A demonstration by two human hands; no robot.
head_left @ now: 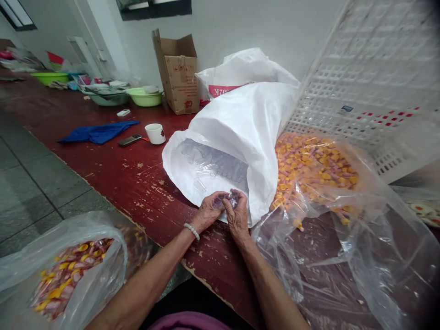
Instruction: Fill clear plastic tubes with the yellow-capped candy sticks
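My left hand, with a beaded bracelet on its wrist, is closed around small clear plastic cups or tubes. Close beside it, my right hand is also closed on clear plastic pieces, its thumb near the left fingers. Both hands are at the mouth of a white sack lying on the red table. Inside the sack lie more clear tubes, some loose and some showing round rims. To the right, a clear bag holds many orange-capped pink pieces.
An open bag of yellow-and-pink pieces stands at lower left. A white cup, phone, blue cloth, green basin and cardboard box sit farther back. A white plastic crate leans at the right.
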